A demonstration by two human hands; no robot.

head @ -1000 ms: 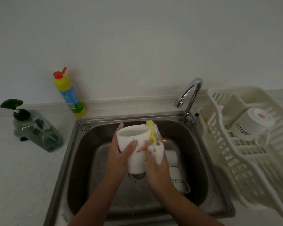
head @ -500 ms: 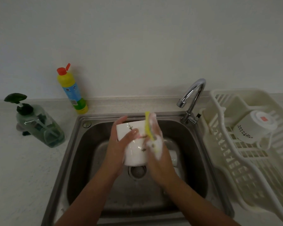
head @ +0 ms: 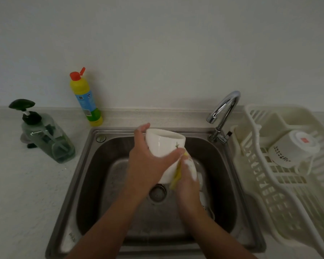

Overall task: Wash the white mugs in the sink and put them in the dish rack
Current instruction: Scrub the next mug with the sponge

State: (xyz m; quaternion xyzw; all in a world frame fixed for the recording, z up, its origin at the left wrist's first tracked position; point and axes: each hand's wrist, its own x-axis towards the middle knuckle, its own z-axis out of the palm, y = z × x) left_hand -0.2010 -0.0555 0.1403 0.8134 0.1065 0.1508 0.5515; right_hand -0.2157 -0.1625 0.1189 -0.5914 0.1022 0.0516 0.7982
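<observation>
Fingers (head: 141, 128) of left hand (head: 148, 163) wrapped round white mug (head: 163, 144): thumb across near side, fingertips hooked behind far rim. Mug held above sink (head: 90, 174), clear of basin floor, tilted with open mouth toward back wall (head: 157, 43); small green sprig printed on its side. Foam-coated fingers (head: 190, 165) of right hand (head: 187, 186) closed on yellow sponge (head: 177, 176), sponge pressed against lower right side of mug. Both forearms reaching in from bottom edge, over front of sink. Directly below mug, round drain (head: 157, 193). Beneath right hand, on basin floor, parts of more white crockery (head: 200, 177), mostly hidden; number impossible to tell. Chrome tap (head: 224, 109) at back right corner, spout curved over basin. Cream dish rack (head: 269, 193) on desk (head: 17, 193) just right of sink, second mug (head: 292, 150) lying in its far end, base up toward camera, red mark on base, dark lettering along its side. Left of sink, against wall, yellow bottle (head: 85, 100) with red flip cap open; farther left, green pump bottle (head: 47, 139) with black nozzle.
</observation>
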